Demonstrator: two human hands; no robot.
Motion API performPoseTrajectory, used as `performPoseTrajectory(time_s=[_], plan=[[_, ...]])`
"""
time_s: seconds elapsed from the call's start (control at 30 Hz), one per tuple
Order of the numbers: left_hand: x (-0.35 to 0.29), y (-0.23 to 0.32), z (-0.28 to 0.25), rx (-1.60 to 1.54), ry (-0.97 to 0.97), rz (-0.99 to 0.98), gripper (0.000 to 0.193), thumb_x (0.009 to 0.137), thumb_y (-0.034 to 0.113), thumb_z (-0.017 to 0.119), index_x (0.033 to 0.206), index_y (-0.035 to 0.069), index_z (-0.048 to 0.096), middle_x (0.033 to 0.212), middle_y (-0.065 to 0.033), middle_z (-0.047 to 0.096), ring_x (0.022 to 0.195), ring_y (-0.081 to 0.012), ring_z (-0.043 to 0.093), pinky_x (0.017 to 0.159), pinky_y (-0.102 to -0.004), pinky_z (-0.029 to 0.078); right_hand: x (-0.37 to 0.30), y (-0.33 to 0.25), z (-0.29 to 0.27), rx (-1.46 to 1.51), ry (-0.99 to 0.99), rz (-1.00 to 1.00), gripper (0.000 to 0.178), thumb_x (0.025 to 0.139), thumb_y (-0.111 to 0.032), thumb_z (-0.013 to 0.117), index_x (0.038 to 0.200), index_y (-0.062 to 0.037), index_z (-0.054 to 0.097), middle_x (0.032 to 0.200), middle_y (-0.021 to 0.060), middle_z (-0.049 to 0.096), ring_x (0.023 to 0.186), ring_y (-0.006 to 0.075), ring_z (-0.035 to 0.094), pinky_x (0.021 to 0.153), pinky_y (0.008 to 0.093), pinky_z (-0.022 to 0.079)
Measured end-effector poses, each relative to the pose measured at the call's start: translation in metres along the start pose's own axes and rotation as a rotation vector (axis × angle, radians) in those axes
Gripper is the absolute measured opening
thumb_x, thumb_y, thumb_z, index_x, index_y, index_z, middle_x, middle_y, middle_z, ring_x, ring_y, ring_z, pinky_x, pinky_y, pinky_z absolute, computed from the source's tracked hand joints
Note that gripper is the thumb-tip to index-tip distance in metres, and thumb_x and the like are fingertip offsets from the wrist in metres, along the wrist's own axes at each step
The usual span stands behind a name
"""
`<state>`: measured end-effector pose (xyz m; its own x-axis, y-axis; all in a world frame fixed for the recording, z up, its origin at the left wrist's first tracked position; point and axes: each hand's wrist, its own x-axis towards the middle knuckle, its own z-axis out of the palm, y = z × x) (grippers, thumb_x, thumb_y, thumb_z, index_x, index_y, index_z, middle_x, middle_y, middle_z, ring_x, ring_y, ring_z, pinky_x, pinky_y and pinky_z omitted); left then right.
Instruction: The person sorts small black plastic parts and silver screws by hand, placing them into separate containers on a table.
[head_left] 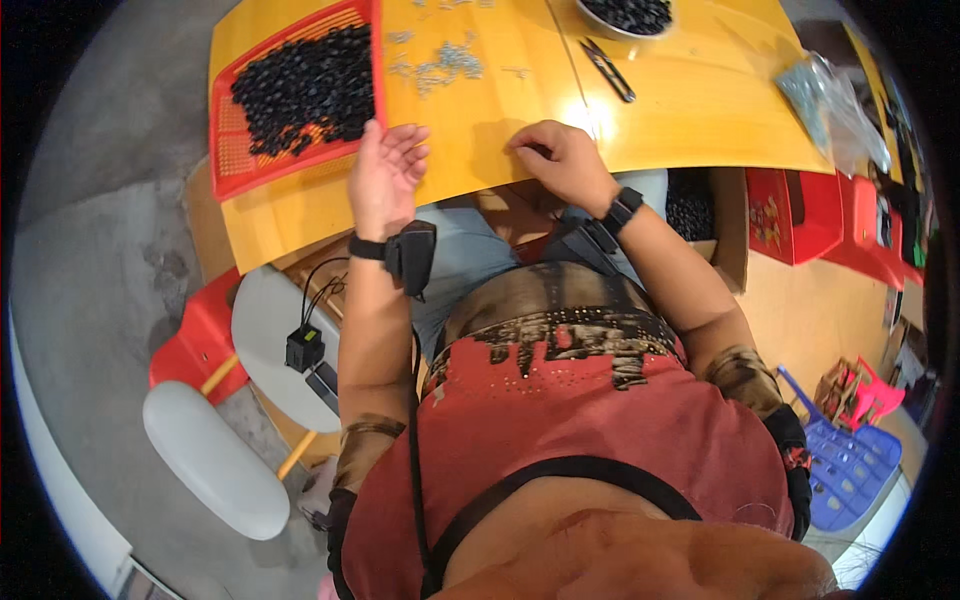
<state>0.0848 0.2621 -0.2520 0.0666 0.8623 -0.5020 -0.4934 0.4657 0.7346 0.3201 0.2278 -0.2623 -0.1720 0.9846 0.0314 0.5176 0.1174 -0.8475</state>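
Observation:
My left hand (390,172) is turned palm up at the near edge of the yellow table (490,120), its fingers loosely bent and apart, with nothing seen in it. Its thumb side is beside the rim of a red plastic basket (222,165), which holds many small black parts (305,90). Across from it, my right hand (565,160) is over the table edge with thumb and fingers curled together. A dark spot shows between them, too small to name. Beyond the hands lies a scattered heap of small silvery metal pieces (445,65).
Black-handled thread snips (608,70) lie near a white bowl (640,35) of black parts. A clear plastic bag (845,115) sits at the table's right end. Under the table is a cardboard box (733,225) of black parts. A grey chair (270,340) stands left.

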Motion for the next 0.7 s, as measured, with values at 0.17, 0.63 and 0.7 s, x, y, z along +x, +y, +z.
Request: performPoseTrajectory(time_s=[0.17, 0.63, 0.7], plan=[[-0.014, 0.013, -0.007, 0.067, -0.188, -0.136, 0.048, 0.093, 0.044, 0.043, 0.099, -0.001, 0.059, 0.092, -0.0137, 0.065, 0.074, -0.0154, 0.062, 0.063, -0.0235, 0.049, 0.004, -0.003, 0.002, 0.024, -0.035, -0.018, 0.017, 0.078, -0.015, 0.057, 0.088, -0.0033, 0.066, 0.082, 0.0146, 0.063, 0.074, 0.0262, 0.062, 0.067, 0.0324, 0.049], [-0.004, 0.141, -0.018, 0.891, -0.124, 0.079, 0.031, 0.091, 0.026, 0.053, 0.116, 0.007, 0.056, 0.101, -0.005, 0.062, 0.083, -0.0103, 0.058, 0.073, -0.0241, 0.05, 0.014, -0.007, -0.015, 0.095, -0.265, 0.131, 0.02, 0.084, -0.015, 0.058, 0.093, 0.0014, 0.064, 0.081, 0.0086, 0.065, 0.073, 0.014, 0.059, 0.067, 0.0257, 0.047], [0.021, 0.135, -0.011, 0.991, -0.154, 0.137, 0.032, 0.089, 0.025, 0.056, 0.115, 0.007, 0.057, 0.099, -0.0052, 0.062, 0.083, -0.0134, 0.06, 0.073, -0.026, 0.05, 0.012, -0.004, -0.015, 0.123, -0.219, 0.092, 0.019, 0.082, -0.016, 0.058, 0.09, -0.0003, 0.065, 0.08, 0.0132, 0.066, 0.071, 0.0199, 0.063, 0.066, 0.0288, 0.048]])
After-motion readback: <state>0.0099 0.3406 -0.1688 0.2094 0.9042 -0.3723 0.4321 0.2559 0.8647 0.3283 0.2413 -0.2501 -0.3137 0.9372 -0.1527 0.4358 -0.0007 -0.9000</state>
